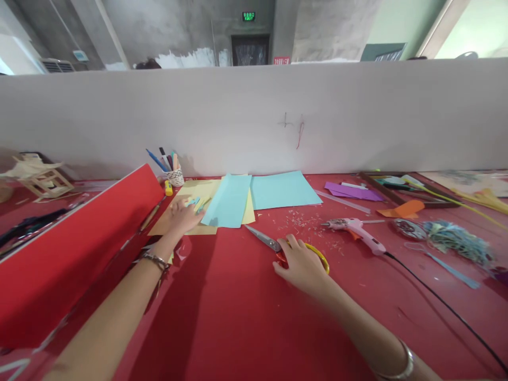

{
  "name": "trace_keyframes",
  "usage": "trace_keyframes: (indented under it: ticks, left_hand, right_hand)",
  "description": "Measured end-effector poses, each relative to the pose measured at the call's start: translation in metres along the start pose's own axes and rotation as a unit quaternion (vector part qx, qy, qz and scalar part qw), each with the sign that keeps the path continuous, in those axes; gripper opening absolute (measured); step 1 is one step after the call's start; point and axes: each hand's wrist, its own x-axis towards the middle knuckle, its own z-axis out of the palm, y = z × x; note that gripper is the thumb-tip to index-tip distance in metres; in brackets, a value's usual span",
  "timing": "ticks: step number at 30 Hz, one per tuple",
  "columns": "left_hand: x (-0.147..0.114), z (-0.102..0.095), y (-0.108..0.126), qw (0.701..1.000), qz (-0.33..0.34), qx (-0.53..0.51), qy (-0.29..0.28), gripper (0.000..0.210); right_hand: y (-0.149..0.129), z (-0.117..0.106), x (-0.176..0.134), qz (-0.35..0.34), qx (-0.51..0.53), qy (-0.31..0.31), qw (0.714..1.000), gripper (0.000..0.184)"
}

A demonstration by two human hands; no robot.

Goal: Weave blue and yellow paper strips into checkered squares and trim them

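At the left, my left hand (184, 216) is bent over small blue and yellow paper scraps (203, 202), which show at its fingertips. Under them lies a tan and yellow sheet (194, 188). My right hand (302, 263) curls over the yellow and red handles of a pair of scissors (265, 239), lying on the red table with the blades toward the back left. Part of the handles is hidden under my fingers. Between the hands and farther back are a light blue paper sheet (228, 201) and a wider blue sheet (283, 189).
A pink glue gun (363, 233) with a black cord lies right of the scissors. Behind are purple paper (351, 191) and a brown tray (420, 200). A red panel (87, 248) slants along the left; a pen cup (175, 176) stands by the white partition (238, 121).
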Motion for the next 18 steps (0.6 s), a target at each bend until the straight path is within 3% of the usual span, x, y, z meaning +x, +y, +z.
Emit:
trace_keyframes:
  ticks: [6,12,15,18]
  left_hand:
    - [-0.011,0.004,0.01,0.999,0.009,0.013,-0.037,0.03]
    - [-0.013,-0.001,0.016,0.999,0.031,-0.009,-0.023,0.022]
    - [-0.013,-0.01,0.018,0.999,0.041,-0.028,0.0,0.025]
    - [-0.019,-0.031,0.021,0.997,0.051,-0.05,0.041,0.021]
  right_hand:
    - [-0.007,-0.005,-0.003,0.061,-0.026,-0.023,0.998,0.034]
    - [-0.004,-0.006,-0.003,0.072,-0.025,-0.021,0.997,0.034]
    - [-0.002,-0.007,-0.003,0.07,-0.021,-0.018,0.997,0.033]
    - [-0.001,-0.008,-0.004,0.066,-0.014,-0.015,0.998,0.033]
